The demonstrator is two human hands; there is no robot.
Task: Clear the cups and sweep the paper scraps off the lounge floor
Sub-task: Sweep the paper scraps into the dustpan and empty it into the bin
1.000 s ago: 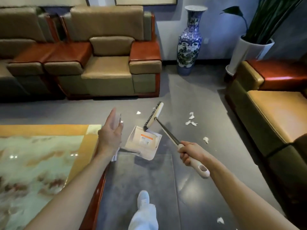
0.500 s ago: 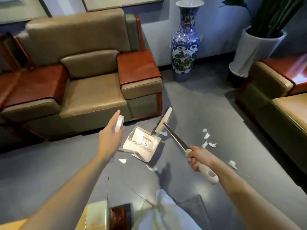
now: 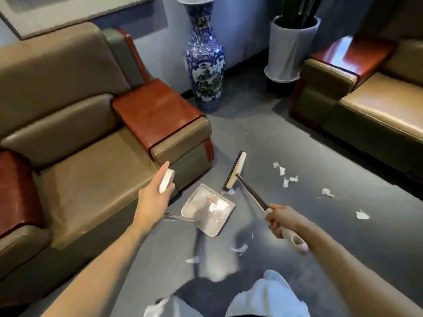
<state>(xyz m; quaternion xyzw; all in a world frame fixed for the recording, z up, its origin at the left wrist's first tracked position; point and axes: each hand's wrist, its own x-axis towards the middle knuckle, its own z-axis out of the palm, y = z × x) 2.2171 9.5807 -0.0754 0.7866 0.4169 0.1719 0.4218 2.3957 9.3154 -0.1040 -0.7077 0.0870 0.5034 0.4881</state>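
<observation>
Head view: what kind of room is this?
Probably a lounge or reception room: a leather armchair with wooden armrests, a tall blue-and-white floor vase by the wall, and a plant in a white planter.

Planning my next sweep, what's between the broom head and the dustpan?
One paper scrap at the lower end of the broom head, just off the dustpan; head view.

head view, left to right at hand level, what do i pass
left hand → dustpan → right hand gripping the broom → paper scrap → rightmost paper scrap
</observation>
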